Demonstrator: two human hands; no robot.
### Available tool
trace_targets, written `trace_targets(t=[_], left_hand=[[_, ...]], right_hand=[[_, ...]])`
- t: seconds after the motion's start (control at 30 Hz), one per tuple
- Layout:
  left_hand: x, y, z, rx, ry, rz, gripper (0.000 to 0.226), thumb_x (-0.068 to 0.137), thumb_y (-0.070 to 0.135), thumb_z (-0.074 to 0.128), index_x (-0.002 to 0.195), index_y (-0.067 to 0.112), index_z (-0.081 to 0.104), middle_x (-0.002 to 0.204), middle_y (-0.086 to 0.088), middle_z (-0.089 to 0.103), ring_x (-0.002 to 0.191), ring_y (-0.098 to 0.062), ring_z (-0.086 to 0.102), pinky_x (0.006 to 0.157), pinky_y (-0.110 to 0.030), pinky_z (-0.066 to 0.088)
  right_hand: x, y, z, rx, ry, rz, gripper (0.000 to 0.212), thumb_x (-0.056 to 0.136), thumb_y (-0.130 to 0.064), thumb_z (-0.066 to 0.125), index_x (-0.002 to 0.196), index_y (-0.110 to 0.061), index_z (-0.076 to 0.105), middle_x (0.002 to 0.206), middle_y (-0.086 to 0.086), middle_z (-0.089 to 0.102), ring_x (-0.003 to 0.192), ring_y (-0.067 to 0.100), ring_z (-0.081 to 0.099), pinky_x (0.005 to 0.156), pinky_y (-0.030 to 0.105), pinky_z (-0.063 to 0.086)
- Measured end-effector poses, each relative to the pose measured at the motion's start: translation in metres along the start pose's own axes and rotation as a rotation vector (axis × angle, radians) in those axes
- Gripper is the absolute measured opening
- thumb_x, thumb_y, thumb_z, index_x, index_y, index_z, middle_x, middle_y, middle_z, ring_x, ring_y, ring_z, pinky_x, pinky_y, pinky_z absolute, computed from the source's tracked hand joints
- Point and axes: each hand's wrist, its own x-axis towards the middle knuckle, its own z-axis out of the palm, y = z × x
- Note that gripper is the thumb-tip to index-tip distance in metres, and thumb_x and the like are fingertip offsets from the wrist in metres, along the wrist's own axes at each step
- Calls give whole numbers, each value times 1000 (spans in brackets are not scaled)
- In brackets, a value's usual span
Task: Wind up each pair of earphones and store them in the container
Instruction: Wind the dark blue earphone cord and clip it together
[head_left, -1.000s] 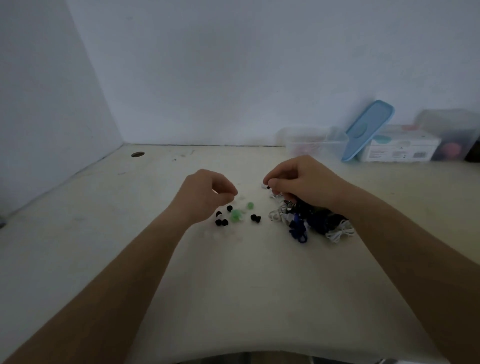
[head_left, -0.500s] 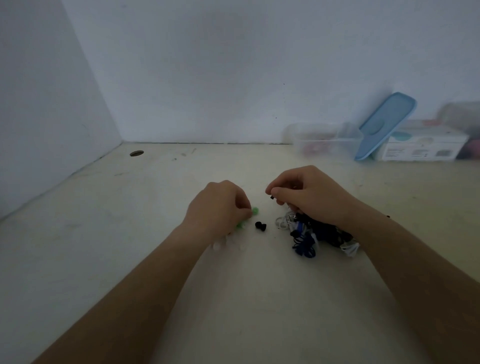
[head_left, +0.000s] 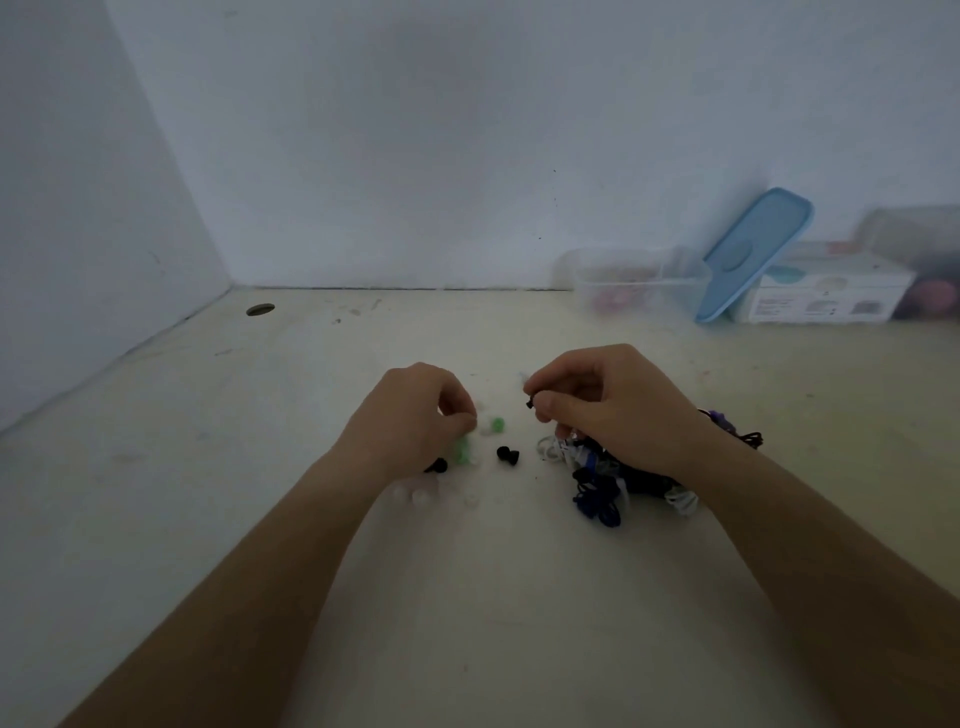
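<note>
Lying in a loose tangle of black, blue and white cords, the earphones (head_left: 613, 478) sat on the table (head_left: 467, 597) partly under my right wrist, none of them visibly wound. My right hand (head_left: 618, 410) was raised just above the heap, its fingers curled, with thumb and forefinger pinching a small black piece (head_left: 530, 402). It was too small to say whether it was an earbud or a loose tip. I judged that it was held up so that one pair could be drawn free of the rest. My left hand (head_left: 415, 421) was beside it, fingers bent down among scattered ear tips (head_left: 497, 424) in green, black and white. Whether those fingers had closed on one I could not tell. The tips lay apart from the cords, probably fallen off, so they needed gathering before any winding. The container (head_left: 639, 283), clear and uncovered, stood well apart at the wall to the right. Its blue lid (head_left: 753, 249) leaned against a box (head_left: 826, 293), leaving the mouth free for storing.
</note>
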Motion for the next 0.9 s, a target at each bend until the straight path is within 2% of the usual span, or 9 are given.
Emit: trace_targets(t=[0.13,0.27,0.37,0.5,0.6,0.67,0.9], left_hand=[[-3,-5,-3,-142,65,4,10,87,23,71,79,28,68,82,16,69,65,3,60,54,-7,40],[-6,-4,-4,-315,102,-11,5,84,19,73,79,21,72,75,7,73,72,-6,68,61,-15,54],[-13,1,-5,-642,55,-62,3,84,11,75,87,12,74,81,-5,76,72,-15,71,69,-22,57],[-21,9,-3,-1058,-77,-128,17,83,5,74,99,12,75,87,-8,75,79,-14,71,75,-20,56],[-24,16,2,-1274,-129,-180,20,73,1,73,91,10,76,86,-7,75,79,-14,71,76,-19,56],[-26,20,5,-1358,-150,-206,19,72,-3,72,88,6,76,86,-10,74,79,-16,72,75,-20,57],[-30,26,4,-1422,-170,-215,23,81,-12,61,99,-1,71,92,-15,76,85,-20,74,75,-19,58]], right_hand=[[-2,-1,1,1,7,-7,11,92,-9,67,99,-12,74,78,-3,76,64,11,72,64,18,56],[-2,-2,3,-4,17,-2,11,92,-8,66,98,-13,74,80,-2,76,67,11,73,67,20,57],[-3,-3,3,-11,32,-16,10,91,-11,69,98,-14,74,84,-4,76,70,9,73,69,21,58],[-5,-6,2,28,32,-29,11,89,-12,72,98,-16,75,85,-3,77,73,11,72,74,26,60],[-6,-7,0,124,33,-30,11,88,-7,72,96,-12,74,84,4,77,74,17,74,77,31,61],[-7,-7,-2,174,33,-28,10,88,-5,72,96,-11,74,83,6,77,76,19,75,78,33,62],[-9,-11,-5,216,13,-35,12,86,-2,72,96,-8,74,81,8,77,76,20,75,78,31,61]])
